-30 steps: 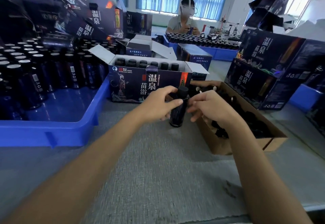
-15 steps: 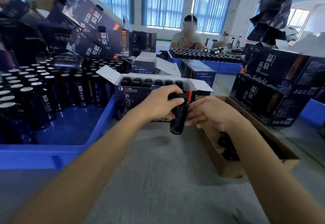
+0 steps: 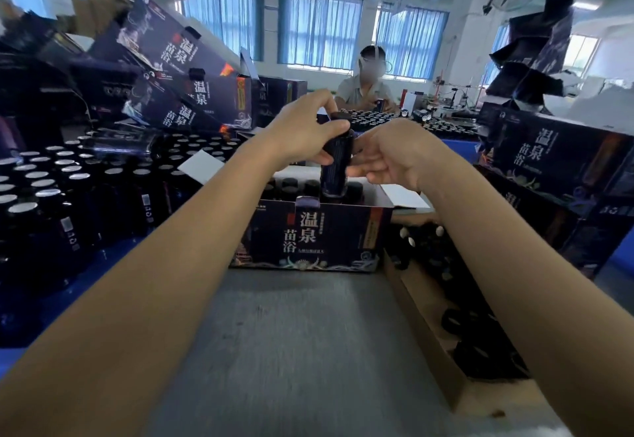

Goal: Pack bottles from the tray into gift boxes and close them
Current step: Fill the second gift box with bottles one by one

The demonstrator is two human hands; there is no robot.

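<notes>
Bottle [image 3: 338,162] is up in the air right over the open gift box [image 3: 308,234]. Its base sits about level with the caps [image 3: 291,183] of the ones already packed, over what looks like the free slot in that row. Left hand [image 3: 298,127] has its fingers curled round the cap end, and the right hand [image 3: 394,158] pinches the lower body from the side, so both are gripping the same bottle.

My take on doing this bit properly:
- get the bottle dead upright before it goes down, since it looks a touch tilted and the slot is tight between neighbours
- let the right hand aim the base into the gap and keep the left just for carrying the weight
- get the right fingers off the side before they jam against the next cap
- lower it to the bottom of the box and don't drop it, glass on glass is probably the main risk here
- keep the white flaps [image 3: 404,194] folded out of the way till the row is full

Plenty more bottles are waiting in the blue tray [image 3: 13,357] on the left. A brown cardboard box [image 3: 422,326] of dark bits sits on the worktop [image 3: 291,351] just to the right of the gift box, so keep the right elbow clear of it
</notes>
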